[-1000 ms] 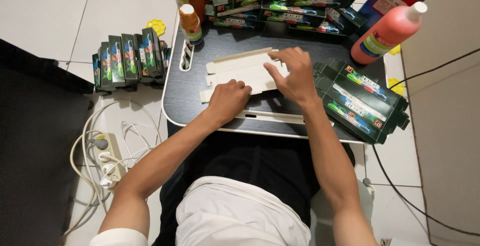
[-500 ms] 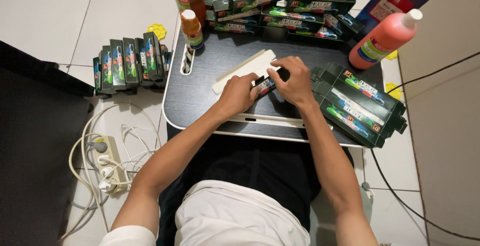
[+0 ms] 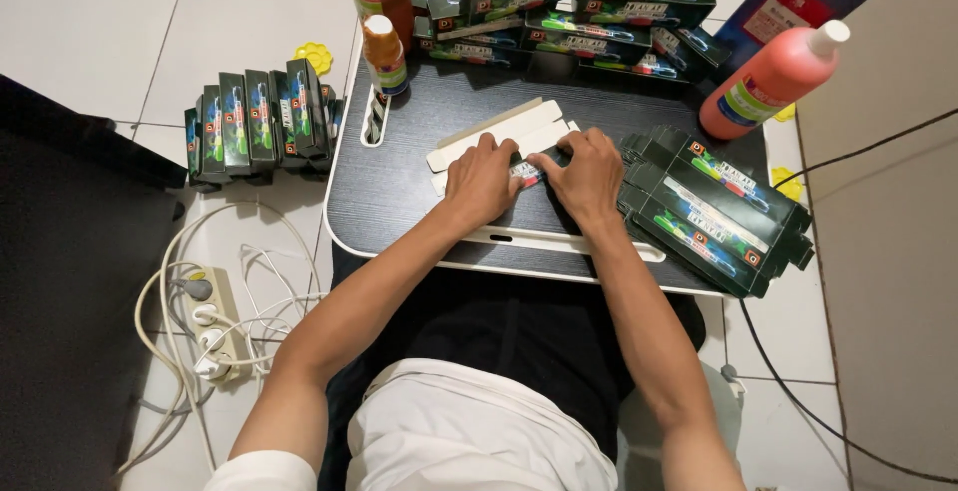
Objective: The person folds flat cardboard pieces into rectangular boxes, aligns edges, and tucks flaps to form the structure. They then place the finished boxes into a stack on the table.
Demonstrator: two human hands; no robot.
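Observation:
My left hand (image 3: 481, 183) and my right hand (image 3: 587, 177) press together on a small carton (image 3: 526, 173) on the dark lap table (image 3: 399, 192). Only a strip of the carton shows between my fingers. Pale flat cardboard pieces (image 3: 496, 132) lie just beyond my hands. A stack of flattened black cartons (image 3: 714, 207) rests right of my right hand.
Assembled black boxes (image 3: 579, 2) are piled at the table's far edge, with more (image 3: 257, 122) on the floor at left. Orange bottles (image 3: 384, 52) and a salmon bottle (image 3: 773, 77) stand around the table. A power strip with white cables (image 3: 205, 316) lies at left.
Both hands have drawn closer together over the small carton, which now lies flatter on the table and is mostly covered. The pale cardboard pieces stay behind them.

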